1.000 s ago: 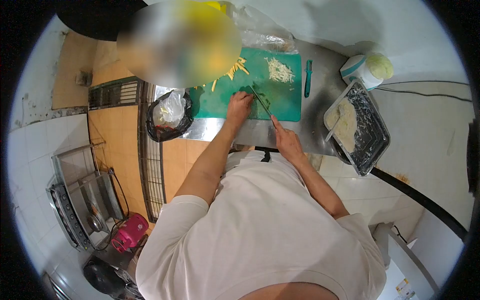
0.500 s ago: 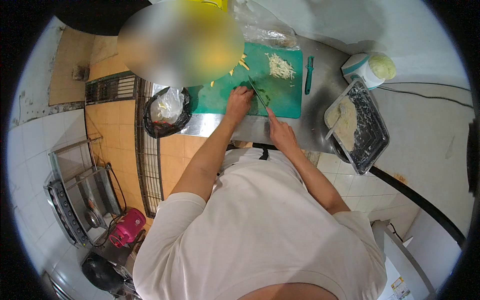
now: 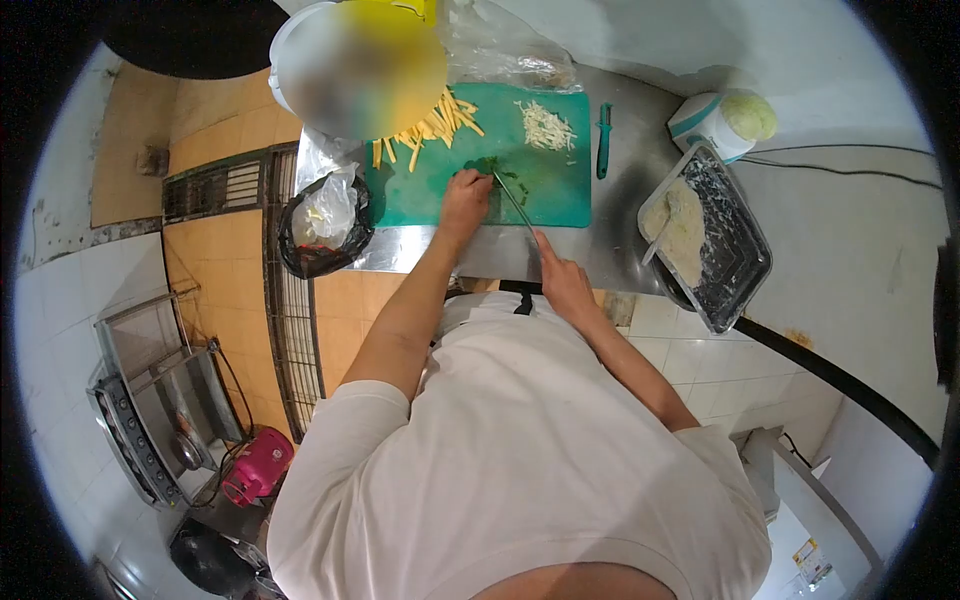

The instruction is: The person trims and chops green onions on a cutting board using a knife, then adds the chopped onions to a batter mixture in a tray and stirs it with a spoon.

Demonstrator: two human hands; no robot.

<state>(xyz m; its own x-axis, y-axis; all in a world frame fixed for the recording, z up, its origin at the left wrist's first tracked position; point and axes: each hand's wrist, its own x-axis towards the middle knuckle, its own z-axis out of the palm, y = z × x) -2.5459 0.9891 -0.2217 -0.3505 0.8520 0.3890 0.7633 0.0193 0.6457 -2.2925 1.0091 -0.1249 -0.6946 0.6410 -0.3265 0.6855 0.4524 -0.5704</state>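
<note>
A green cutting board (image 3: 555,200) lies on the steel counter. My right hand (image 3: 566,285) is closed round the handle of a knife (image 3: 514,201), whose blade slants up and left over the board, its tip close to my left fingertips. With bent fingers pressed together, my left hand (image 3: 466,200) pins dark green leafy pieces (image 3: 489,163) against the board; the fingertips partly hide them. Chopped green bits (image 3: 516,186) lie beside the blade. Yellow strips (image 3: 435,125) are spread at the upper left of the board, and a pile of pale shreds (image 3: 546,127) at its upper right.
A green-handled peeler (image 3: 604,142) lies right of the board. Further right, a black tray (image 3: 735,255) holds pale flour-like powder and a spoon. A bin lined with a black bag (image 3: 345,245) stands at the left edge. Behind are a blurred white bucket (image 3: 283,60) and clear plastic (image 3: 515,50).
The view has shifted slightly, uncovering more yellow strips by the blurred bucket. The knife blade now lies closer to my left fingertips, and more green pieces show there.
</note>
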